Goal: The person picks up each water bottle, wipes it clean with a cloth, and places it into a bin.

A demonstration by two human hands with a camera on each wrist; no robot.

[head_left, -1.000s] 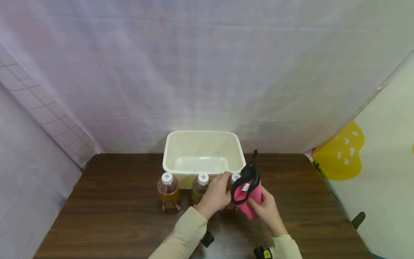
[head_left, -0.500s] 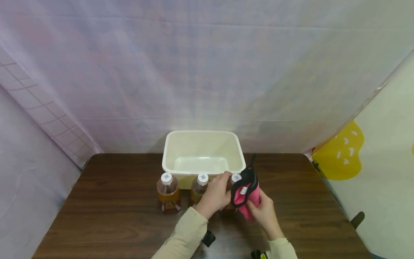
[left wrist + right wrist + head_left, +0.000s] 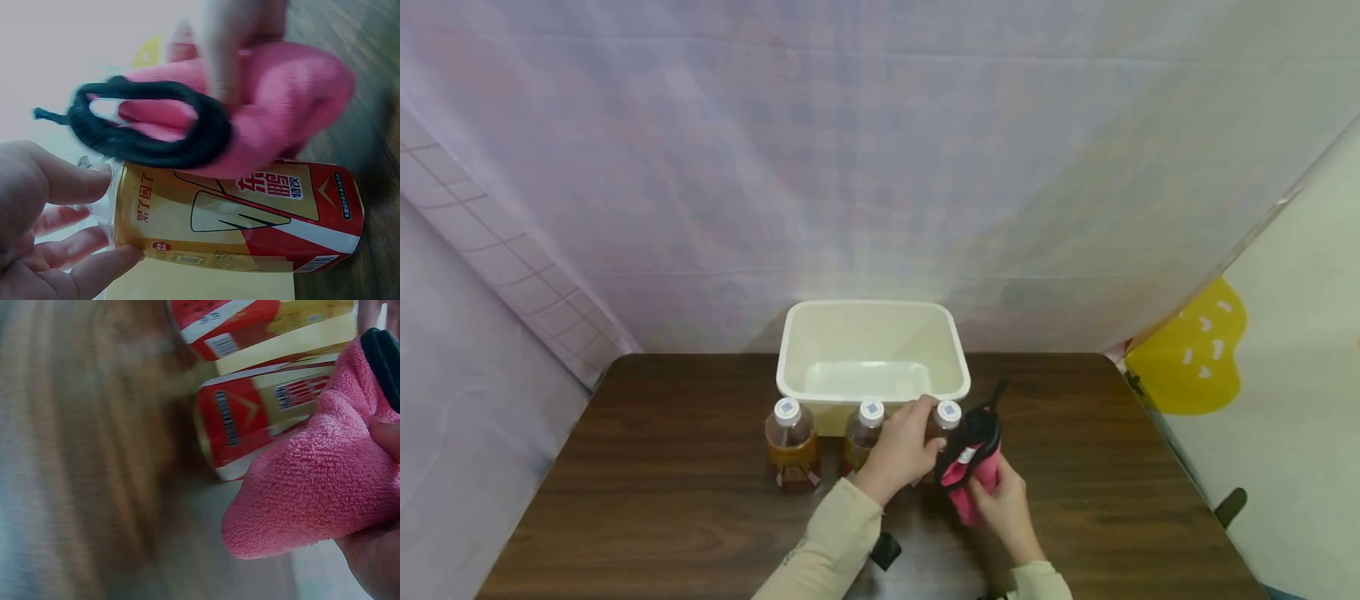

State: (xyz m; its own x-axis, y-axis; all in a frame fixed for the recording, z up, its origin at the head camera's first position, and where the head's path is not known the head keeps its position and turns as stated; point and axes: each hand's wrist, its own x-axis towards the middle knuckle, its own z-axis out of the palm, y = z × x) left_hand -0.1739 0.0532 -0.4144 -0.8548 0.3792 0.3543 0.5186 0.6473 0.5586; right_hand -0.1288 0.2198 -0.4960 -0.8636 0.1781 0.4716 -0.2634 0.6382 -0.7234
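My left hand (image 3: 897, 457) grips the rightmost drink bottle (image 3: 240, 219) near its neck, with thumb and fingers round the clear top in the left wrist view. This bottle stands upright and has a white cap and a gold-and-red label. My right hand (image 3: 1006, 507) pinches the side of a pink terry pouch (image 3: 965, 507) that has a black rim and a black cord. The pouch's mouth tilts up and left, right beside the bottle. In the right wrist view the pouch (image 3: 312, 481) covers part of the bottle (image 3: 250, 415) and hides several of my fingers.
Two similar bottles stand to the left, the middle bottle (image 3: 860, 435) partly behind my left hand and the far-left bottle (image 3: 792, 454) fully in sight. A cream plastic basin (image 3: 872, 400) sits behind them. Everything rests on a dark wooden table (image 3: 662, 500) before a curtain.
My right hand has drawn the pouch slightly down and toward me, so more of the bottle's cap and neck shows. The left hand stays on the bottle.
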